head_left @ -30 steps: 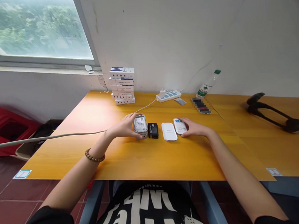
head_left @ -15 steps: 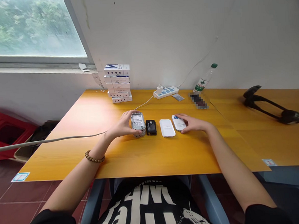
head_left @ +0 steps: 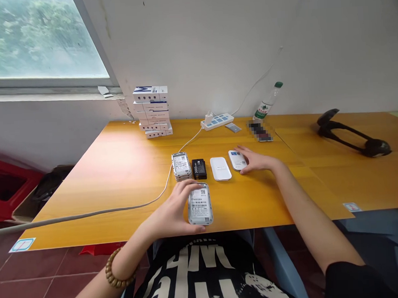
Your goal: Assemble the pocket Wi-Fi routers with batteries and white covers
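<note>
My left hand grips a white rectangular device by its ends, label side up, near the table's front edge. Behind it sits a stack of similar labelled devices. Black batteries marked 3000mAh lie just right of that stack. Further right is a white cover lying flat. My right hand has its thumb and fingers around the edges of another white piece with a blue mark, which rests on the table.
White boxes are stacked at the back left. A power strip, bottle, blurred phone and black stand stand or lie behind and right. A cable crosses the left side.
My left hand has moved from the device stack towards the table's front edge, carrying one device. The cable has shifted nearer the front. My right hand remains at the white piece.
</note>
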`<state>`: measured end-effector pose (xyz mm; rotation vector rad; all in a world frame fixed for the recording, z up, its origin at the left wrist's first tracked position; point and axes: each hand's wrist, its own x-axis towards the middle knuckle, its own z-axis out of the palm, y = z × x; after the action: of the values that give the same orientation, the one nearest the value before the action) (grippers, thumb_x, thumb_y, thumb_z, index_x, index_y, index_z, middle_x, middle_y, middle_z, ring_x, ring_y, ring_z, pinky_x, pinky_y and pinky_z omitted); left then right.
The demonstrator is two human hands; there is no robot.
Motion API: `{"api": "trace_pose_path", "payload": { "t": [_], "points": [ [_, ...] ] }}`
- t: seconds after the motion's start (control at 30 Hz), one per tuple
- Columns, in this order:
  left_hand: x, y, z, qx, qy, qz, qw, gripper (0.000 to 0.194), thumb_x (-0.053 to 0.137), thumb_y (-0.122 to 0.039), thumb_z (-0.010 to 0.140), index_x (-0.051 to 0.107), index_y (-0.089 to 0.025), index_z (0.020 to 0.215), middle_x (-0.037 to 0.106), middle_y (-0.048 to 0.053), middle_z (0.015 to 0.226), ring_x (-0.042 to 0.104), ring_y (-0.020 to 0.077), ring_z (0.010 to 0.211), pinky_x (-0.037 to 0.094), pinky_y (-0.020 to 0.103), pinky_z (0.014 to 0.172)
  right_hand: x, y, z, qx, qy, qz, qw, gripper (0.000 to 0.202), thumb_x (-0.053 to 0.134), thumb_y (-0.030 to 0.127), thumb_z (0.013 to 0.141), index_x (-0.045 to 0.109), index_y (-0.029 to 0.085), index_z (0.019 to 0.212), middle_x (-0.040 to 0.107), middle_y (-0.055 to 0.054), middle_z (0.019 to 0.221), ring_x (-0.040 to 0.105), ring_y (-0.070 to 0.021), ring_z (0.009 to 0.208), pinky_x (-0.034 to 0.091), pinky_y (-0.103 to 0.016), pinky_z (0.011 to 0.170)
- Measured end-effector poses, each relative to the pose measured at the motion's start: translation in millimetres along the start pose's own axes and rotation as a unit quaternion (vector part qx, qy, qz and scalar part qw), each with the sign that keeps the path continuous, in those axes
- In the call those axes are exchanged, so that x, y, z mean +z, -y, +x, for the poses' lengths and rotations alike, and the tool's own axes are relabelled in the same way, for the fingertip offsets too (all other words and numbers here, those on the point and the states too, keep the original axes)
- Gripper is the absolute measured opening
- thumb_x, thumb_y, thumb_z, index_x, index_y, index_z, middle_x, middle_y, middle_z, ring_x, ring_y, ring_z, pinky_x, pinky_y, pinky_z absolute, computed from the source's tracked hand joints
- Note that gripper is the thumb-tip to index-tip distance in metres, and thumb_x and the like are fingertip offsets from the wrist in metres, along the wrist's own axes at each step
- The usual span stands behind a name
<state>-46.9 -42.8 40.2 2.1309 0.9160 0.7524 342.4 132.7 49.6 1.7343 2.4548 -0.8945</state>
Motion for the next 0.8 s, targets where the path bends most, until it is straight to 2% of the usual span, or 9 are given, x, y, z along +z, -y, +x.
{"api": "trace_pose_path", "payload": {
  "t": [0.07,0.1,0.17,0.23,0.37,0.47,0.57,0.7,0.8],
  "points": [
    [16.9,3.4,-4.8,-0.029,0.016,-0.001,0.999,0.093,0.091,-0.043,0.074,0.041,-0.028,0.151,0.044,0.016,0.155,0.041,0.0411,0.150,0.041,0.063,0.123,1.0,16.9,-2.4,-0.005,-0.035,-0.006,0.999,0.116,0.086,0.042,0.073,0.026,0.025,0.171,0.002,-0.013,0.181,0.009,-0.0429,0.166,0.022,-0.058,0.132],
    [23.7,5.8,-5.2,-0.043,0.020,0.003,0.999,0.094,0.092,-0.041,0.073,0.041,-0.028,0.151,0.044,0.016,0.155,0.042,0.0407,0.149,0.041,0.063,0.123,3.5,29.3,-2.3,-0.024,-0.059,-0.007,0.998,0.109,0.084,0.043,0.077,0.029,0.027,0.170,0.004,-0.011,0.182,0.011,-0.0417,0.166,0.023,-0.058,0.132],
    [33.9,10.0,-3.5,-0.065,0.020,0.025,0.997,0.095,0.092,-0.039,0.071,0.042,-0.027,0.150,0.044,0.016,0.155,0.042,0.0410,0.148,0.041,0.063,0.123,13.1,59.4,1.7,-0.093,-0.094,-0.005,0.991,0.092,0.078,0.045,0.085,0.038,0.030,0.166,0.017,-0.010,0.180,0.017,-0.0382,0.165,0.025,-0.058,0.131],
    [40.3,12.2,-0.4,-0.074,0.010,0.058,0.995,0.095,0.094,-0.040,0.068,0.044,-0.027,0.148,0.045,0.016,0.155,0.043,0.0428,0.146,0.040,0.066,0.122,26.9,91.1,10.8,-0.167,-0.064,-0.005,0.984,0.079,0.076,0.046,0.090,0.047,0.028,0.161,0.036,-0.012,0.173,0.031,-0.0356,0.161,0.029,-0.056,0.131],
    [46.1,12.1,3.4,-0.080,-0.009,0.103,0.991,0.097,0.096,-0.043,0.066,0.046,-0.026,0.147,0.046,0.018,0.157,0.043,0.0456,0.146,0.039,0.068,0.120,51.4,135.8,33.3,-0.201,-0.018,-0.035,0.979,0.079,0.084,0.041,0.083,0.054,0.025,0.155,0.047,-0.017,0.165,0.042,-0.0418,0.154,0.034,-0.065,0.124],
    [46.4,12.7,2.4,-0.089,-0.012,0.113,0.989,0.103,0.099,-0.047,0.062,0.047,-0.024,0.147,0.042,0.021,0.162,0.039,0.0484,0.150,0.036,0.070,0.122,56.8,146.6,41.0,-0.211,-0.008,-0.052,0.976,0.072,0.082,0.033,0.083,0.059,0.023,0.150,0.056,-0.018,0.157,0.051,-0.0415,0.145,0.040,-0.064,0.119],
    [46.2,15.9,-0.4,-0.087,-0.026,0.101,0.991,0.102,0.099,-0.047,0.062,0.047,-0.024,0.146,0.042,0.020,0.162,0.040,0.0478,0.150,0.038,0.070,0.122,54.3,146.6,33.7,-0.211,-0.037,-0.045,0.976,0.070,0.084,0.030,0.082,0.061,0.021,0.148,0.058,-0.019,0.154,0.053,-0.0416,0.144,0.041,-0.062,0.118],
    [48.9,23.2,-3.4,-0.067,-0.060,0.072,0.993,0.094,0.097,-0.039,0.066,0.045,-0.027,0.144,0.053,0.015,0.151,0.049,0.0428,0.143,0.045,0.067,0.118,55.6,142.5,0.4,-0.237,-0.102,-0.013,0.966,0.066,0.085,0.029,0.082,0.063,0.022,0.144,0.061,-0.017,0.152,0.052,-0.0405,0.145,0.041,-0.061,0.120],
    [51.6,27.6,-4.0,-0.079,-0.076,0.054,0.992,0.098,0.098,-0.037,0.063,0.043,-0.027,0.143,0.055,0.016,0.146,0.053,0.0427,0.138,0.049,0.067,0.114,70.0,141.2,-32.4,-0.267,-0.105,0.022,0.958,0.060,0.087,0.029,0.080,0.067,0.023,0.136,0.065,-0.015,0.147,0.057,-0.0384,0.141,0.045,-0.059,0.118]
  ]
}}
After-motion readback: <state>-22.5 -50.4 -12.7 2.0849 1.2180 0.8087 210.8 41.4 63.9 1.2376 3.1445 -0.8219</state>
